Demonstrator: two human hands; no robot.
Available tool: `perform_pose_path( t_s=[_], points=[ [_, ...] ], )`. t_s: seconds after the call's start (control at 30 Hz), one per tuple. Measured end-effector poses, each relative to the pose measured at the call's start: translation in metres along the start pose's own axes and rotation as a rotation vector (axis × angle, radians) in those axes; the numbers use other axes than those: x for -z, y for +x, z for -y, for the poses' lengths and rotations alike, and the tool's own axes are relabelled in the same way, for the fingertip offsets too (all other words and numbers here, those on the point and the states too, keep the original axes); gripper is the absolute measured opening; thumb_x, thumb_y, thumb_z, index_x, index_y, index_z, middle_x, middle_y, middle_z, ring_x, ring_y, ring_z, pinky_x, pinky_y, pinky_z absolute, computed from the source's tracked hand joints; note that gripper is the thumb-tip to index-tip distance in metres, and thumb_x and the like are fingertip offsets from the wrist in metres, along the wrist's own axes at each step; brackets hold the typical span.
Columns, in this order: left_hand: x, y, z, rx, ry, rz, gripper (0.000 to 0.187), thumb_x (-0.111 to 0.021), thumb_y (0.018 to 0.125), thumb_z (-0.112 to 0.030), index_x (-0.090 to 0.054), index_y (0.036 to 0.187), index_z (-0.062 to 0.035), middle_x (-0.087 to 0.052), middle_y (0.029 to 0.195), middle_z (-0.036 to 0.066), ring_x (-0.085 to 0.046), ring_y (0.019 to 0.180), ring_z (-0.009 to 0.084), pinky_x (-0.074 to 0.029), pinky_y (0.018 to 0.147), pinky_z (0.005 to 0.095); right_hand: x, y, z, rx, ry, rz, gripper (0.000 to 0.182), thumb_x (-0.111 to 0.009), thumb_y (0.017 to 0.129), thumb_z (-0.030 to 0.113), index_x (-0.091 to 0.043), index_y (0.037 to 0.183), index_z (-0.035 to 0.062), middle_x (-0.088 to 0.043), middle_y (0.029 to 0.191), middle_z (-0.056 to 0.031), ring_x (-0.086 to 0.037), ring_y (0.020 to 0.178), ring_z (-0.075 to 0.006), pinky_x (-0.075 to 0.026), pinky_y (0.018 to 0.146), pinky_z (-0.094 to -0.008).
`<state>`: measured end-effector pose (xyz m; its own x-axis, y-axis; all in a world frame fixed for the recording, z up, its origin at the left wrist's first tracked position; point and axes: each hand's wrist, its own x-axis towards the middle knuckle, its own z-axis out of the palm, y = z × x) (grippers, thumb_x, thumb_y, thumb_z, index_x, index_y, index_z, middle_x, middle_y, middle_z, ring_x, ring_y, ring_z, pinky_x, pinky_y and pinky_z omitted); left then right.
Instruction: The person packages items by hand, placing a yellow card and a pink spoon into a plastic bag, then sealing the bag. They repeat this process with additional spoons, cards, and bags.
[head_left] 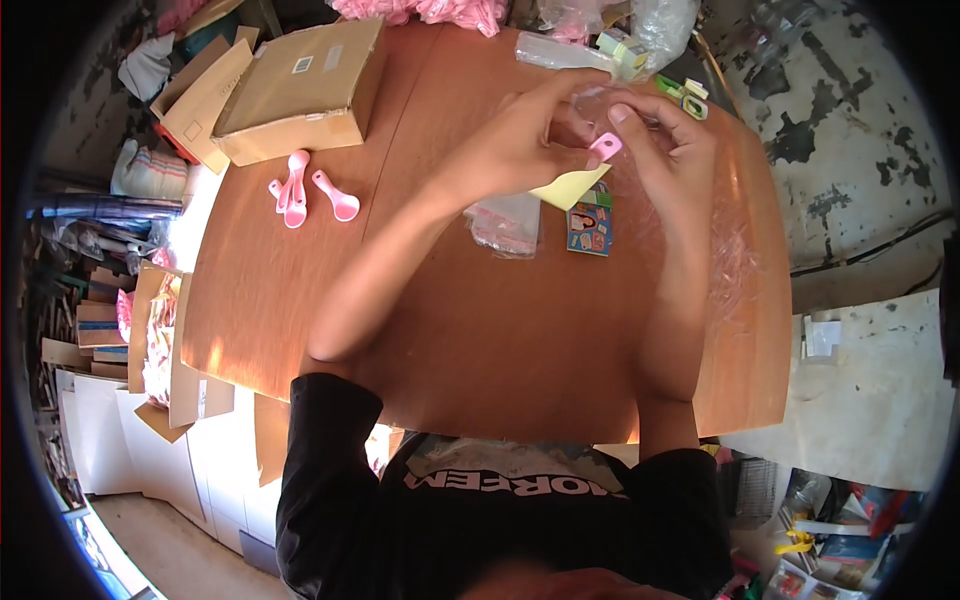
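My left hand [530,140] is closed around a pink measuring spoon [606,146], whose holed handle end shows beside the thumb. A pale yellow card [574,188] sticks out below the same hand. My right hand [672,140] is closed, thumb against fingers, on a clear plastic bag [592,100] stretched between both hands. Under the hands lie a small blue printed card [588,230] and a stack of clear plastic bags [506,226]. Several more pink measuring spoons [293,190] rest on the table to the left, with one spoon [340,200] apart from the others.
A cardboard box [305,90] stands on the wooden table [480,340] at the back left. Pink bundles [430,10] lie at the far edge. Green and yellow packs [684,96] sit beyond my right hand, and clear plastic scraps [735,265] lie along the right side.
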<state>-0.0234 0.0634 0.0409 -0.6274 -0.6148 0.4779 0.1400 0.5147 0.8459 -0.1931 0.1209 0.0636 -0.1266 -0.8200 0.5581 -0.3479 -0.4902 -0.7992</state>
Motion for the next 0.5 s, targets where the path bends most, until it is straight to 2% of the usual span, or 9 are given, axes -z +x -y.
perform_pose_path(
  t_s=[0.03,0.13,0.2,0.23,0.3,0.33,0.4,0.43,0.5],
  points=[
    [0.0,0.001,0.0,-0.017,-0.015,-0.047,0.074,-0.076,0.081,-0.006,-0.036,0.144,-0.0069,-0.07,0.094,0.014,-0.068,0.086,0.0168,-0.056,0.078,0.0316,0.001,0.001,0.003,0.006,0.001,-0.008,0.019,-0.069,0.088,0.012,-0.07,0.099,-0.0038,-0.069,0.089,-0.0059,-0.064,0.078,-0.0092,-0.05,0.07,-0.0222],
    [0.002,0.002,-0.003,-0.008,-0.071,-0.075,0.072,-0.075,0.081,-0.003,-0.037,0.142,-0.005,-0.071,0.089,0.011,-0.068,0.086,0.0156,-0.055,0.076,0.03,0.008,0.002,0.008,-0.018,0.114,-0.042,0.022,-0.07,0.089,0.013,-0.068,0.103,-0.0034,-0.069,0.09,-0.0063,-0.064,0.081,-0.0085,-0.05,0.07,-0.0216],
    [0.002,0.002,-0.009,-0.002,-0.151,-0.105,0.072,-0.075,0.081,-0.001,-0.036,0.142,-0.0043,-0.071,0.088,0.01,-0.067,0.085,0.0134,-0.054,0.073,0.0282,0.015,0.001,0.002,-0.106,0.091,0.099,0.022,-0.07,0.089,0.012,-0.068,0.105,-0.0024,-0.069,0.093,-0.0066,-0.063,0.083,-0.0079,-0.05,0.069,-0.0212],
    [0.002,0.002,-0.01,-0.004,-0.149,-0.093,0.072,-0.075,0.081,-0.001,-0.036,0.142,-0.0043,-0.071,0.088,0.01,-0.067,0.085,0.0134,-0.054,0.073,0.0282,0.016,0.0,0.002,-0.104,0.091,0.086,0.022,-0.07,0.089,0.012,-0.068,0.105,-0.0024,-0.069,0.093,-0.0066,-0.063,0.083,-0.0079,-0.05,0.069,-0.0212],
    [0.002,0.002,-0.009,-0.015,-0.133,-0.102,0.059,-0.073,0.084,-0.003,-0.044,0.135,-0.0014,-0.071,0.088,0.009,-0.067,0.083,0.0116,-0.053,0.071,0.0262,0.015,-0.002,0.003,-0.132,0.172,0.138,0.019,-0.069,0.089,0.012,-0.069,0.102,-0.0018,-0.069,0.091,-0.0062,-0.064,0.081,-0.0078,-0.051,0.068,-0.0213],
    [0.003,0.004,-0.006,-0.02,-0.131,-0.086,0.059,-0.073,0.084,-0.003,-0.044,0.135,-0.0014,-0.071,0.088,0.009,-0.067,0.083,0.0116,-0.053,0.071,0.0262,0.014,-0.002,0.004,-0.107,0.173,0.088,0.018,-0.069,0.089,0.012,-0.069,0.101,-0.002,-0.07,0.089,-0.0057,-0.064,0.078,-0.0079,-0.051,0.065,-0.0214],
    [0.008,0.004,0.001,-0.078,-0.259,-0.102,0.035,-0.068,0.089,-0.006,-0.057,0.121,0.0022,-0.071,0.09,0.008,-0.066,0.081,0.01,-0.053,0.069,0.024,0.014,-0.003,0.005,-0.106,0.184,0.072,0.018,-0.069,0.089,0.012,-0.069,0.101,-0.002,-0.07,0.088,-0.0056,-0.064,0.078,-0.0079,-0.051,0.064,-0.0214],
    [0.009,0.005,-0.001,-0.08,-0.257,-0.097,0.035,-0.068,0.089,-0.006,-0.057,0.121,0.0022,-0.071,0.09,0.008,-0.066,0.081,0.01,-0.053,0.069,0.024,0.014,-0.003,0.005,-0.106,0.195,0.064,0.018,-0.069,0.089,0.012,-0.07,0.1,-0.002,-0.07,0.087,-0.0055,-0.064,0.077,-0.0079,-0.052,0.063,-0.0215],
    [0.009,0.004,-0.005,0.02,-0.406,-0.166,0.017,-0.064,0.093,-0.009,-0.065,0.104,0.0036,-0.071,0.091,0.007,-0.066,0.079,0.009,-0.053,0.068,0.0228,0.015,-0.003,0.005,-0.099,0.187,0.066,0.018,-0.069,0.089,0.011,-0.07,0.101,-0.0019,-0.07,0.087,-0.0058,-0.065,0.077,-0.008,-0.052,0.063,-0.0215]
  ],
)
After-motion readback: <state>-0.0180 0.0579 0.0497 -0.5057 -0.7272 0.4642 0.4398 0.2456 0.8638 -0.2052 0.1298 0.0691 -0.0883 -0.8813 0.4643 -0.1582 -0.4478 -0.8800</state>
